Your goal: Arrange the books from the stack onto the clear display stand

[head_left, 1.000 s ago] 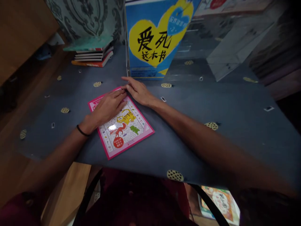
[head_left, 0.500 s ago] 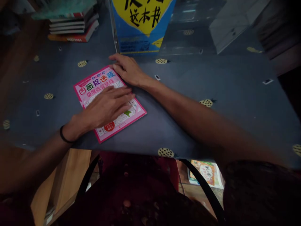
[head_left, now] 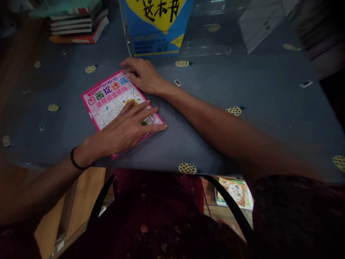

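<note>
Spreading Wide Over a Pink Book

Closest of all was the person's dark red top, with round buttons down the front. Black bands curved on both sides of it. Low on the left was a light brown wooden thing. Low on the right, down below the table edge, lay an orange and white book.

Next came the dark blue-gray surface, with little yellow pineapples on it. The left hand had a black ring around its wrist. It was palm down over the pink book. Its grip was let go, with the fingers spread out, and one tip poked past the book's right edge. The pink book lay flat on the surface, left of the middle.

The right hand was at the book's top right corner. Its grip was loose, with the fingers a bit bent. I could not tell if it touched the book.

Behind it stood a blue and yellow book. Far back on the left sat a pile of books, with a green one on top.
</note>
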Demonstrator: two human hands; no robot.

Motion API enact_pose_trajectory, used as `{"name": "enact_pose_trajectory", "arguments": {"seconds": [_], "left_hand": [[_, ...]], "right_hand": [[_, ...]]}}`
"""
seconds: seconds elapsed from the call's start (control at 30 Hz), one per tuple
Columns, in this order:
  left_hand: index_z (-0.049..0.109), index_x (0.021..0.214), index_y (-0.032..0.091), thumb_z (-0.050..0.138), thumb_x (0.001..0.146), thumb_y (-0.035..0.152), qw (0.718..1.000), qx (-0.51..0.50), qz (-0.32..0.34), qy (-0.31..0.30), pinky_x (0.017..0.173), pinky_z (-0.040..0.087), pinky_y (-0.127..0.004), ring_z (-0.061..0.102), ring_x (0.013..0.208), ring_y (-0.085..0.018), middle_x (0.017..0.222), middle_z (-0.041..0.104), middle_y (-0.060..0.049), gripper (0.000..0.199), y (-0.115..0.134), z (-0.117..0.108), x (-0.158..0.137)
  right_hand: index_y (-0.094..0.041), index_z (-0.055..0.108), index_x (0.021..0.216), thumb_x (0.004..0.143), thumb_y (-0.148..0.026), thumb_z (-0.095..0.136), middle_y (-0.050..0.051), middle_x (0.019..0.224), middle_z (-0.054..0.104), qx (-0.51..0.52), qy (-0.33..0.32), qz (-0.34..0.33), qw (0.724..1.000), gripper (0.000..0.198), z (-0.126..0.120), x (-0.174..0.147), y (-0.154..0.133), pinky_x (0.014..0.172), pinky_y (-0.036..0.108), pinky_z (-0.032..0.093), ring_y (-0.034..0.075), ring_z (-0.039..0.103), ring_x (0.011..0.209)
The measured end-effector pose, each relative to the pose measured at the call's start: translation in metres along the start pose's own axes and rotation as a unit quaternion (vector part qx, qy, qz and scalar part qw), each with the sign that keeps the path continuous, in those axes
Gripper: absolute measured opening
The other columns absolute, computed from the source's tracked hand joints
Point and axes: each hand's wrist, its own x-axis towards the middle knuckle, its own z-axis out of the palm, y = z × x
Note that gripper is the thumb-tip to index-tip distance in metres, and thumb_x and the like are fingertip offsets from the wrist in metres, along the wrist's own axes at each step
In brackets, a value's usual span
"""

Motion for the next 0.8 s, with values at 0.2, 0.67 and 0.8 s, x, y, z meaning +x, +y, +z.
{"name": "enact_pose_trajectory", "arguments": {"seconds": [0.2, 0.67, 0.8], "left_hand": [[0.055, 0.143, 0.040, 0.048, 0.101, 0.017, 0.998, -0.059, -0.015, 0.031, 0.120, 0.025, -0.063, 0.036, 0.148, -0.035, 0.159, 0.044, -0.005, 0.048, 0.002, 0.003, 0.000], [0.070, 0.122, 0.024, 0.037, 0.106, 0.032, 0.939, -0.296, -0.098, 0.147, 0.105, 0.051, -0.043, 0.067, 0.120, -0.024, 0.120, 0.074, -0.002, 0.037, -0.031, 0.015, -0.006], [0.070, 0.120, 0.024, 0.041, 0.104, 0.028, 0.931, -0.315, -0.085, 0.162, 0.106, 0.051, -0.043, 0.065, 0.124, -0.023, 0.127, 0.072, -0.002, 0.034, -0.031, 0.022, -0.006]], "right_hand": [[-0.003, 0.053, 0.130, 0.096, 0.000, 0.050, 0.009, 0.137, 0.067, 0.021, 0.006, -0.003, 1.000, 0.034, -0.003, -0.007, -0.014, 0.112, 0.027, 0.045, 0.010, 0.063, 0.124], [-0.029, 0.071, 0.115, 0.104, -0.027, 0.040, 0.007, 0.108, 0.073, -0.071, 0.144, -0.066, 0.985, 0.033, 0.002, -0.114, -0.070, 0.105, 0.052, 0.053, 0.030, 0.067, 0.112], [-0.046, 0.066, 0.131, 0.105, -0.028, 0.033, -0.005, 0.126, 0.073, -0.033, -0.096, -0.196, 0.975, 0.045, 0.023, -0.162, -0.119, 0.114, 0.051, 0.051, 0.026, 0.064, 0.127]]}}
